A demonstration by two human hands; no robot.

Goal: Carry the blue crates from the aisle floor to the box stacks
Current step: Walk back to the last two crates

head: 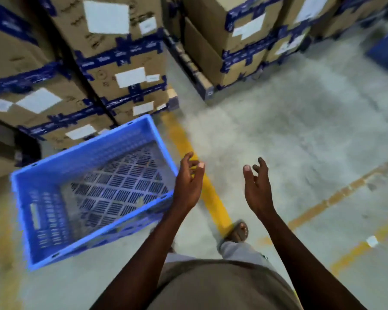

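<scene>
Stacks of brown cardboard boxes with blue tape and white labels — upper left and upper centre, on the grey concrete floor. Blue slotted plastic crate — blurred, tilted, empty, just before the left stack, beside a yellow floor line. Left hand at the crate's right rim, contact unclear, and right hand apart — fingers loosely spread, holding nothing.

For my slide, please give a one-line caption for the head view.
Both hands, left and right, open and empty beside a blue crate near stacked cardboard boxes.
</scene>
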